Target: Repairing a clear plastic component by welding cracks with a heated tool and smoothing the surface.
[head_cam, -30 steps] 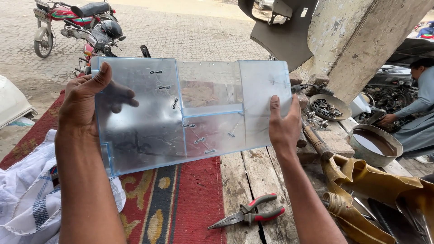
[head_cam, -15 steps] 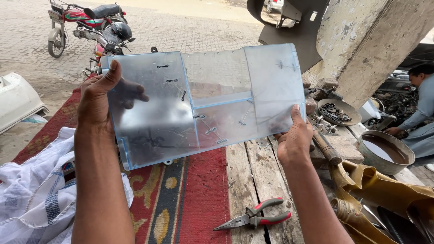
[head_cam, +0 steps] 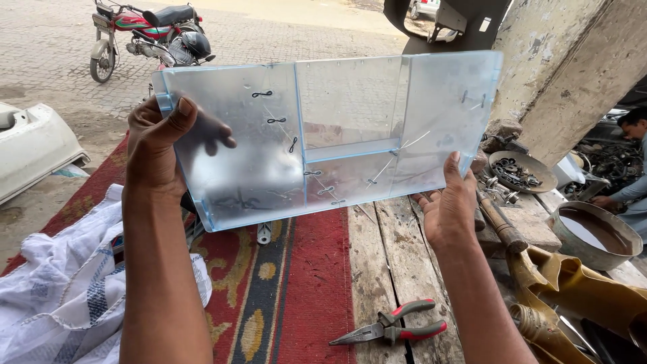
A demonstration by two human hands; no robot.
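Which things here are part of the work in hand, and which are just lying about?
In hand:
left hand
right hand
translucent blue plastic panel with stitched cracks

Lying about:
red-handled pliers
white sack
red patterned rug
metal bowl
motorcycle

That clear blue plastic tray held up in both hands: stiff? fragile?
Probably stiff: the plastic tray stays flat between the left hand and right hand. Likely light, held only at its edges. Possibly brittle: wire stitches appear to mend cracks.

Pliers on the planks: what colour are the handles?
Red with grey, on the pliers; head view shows them best.
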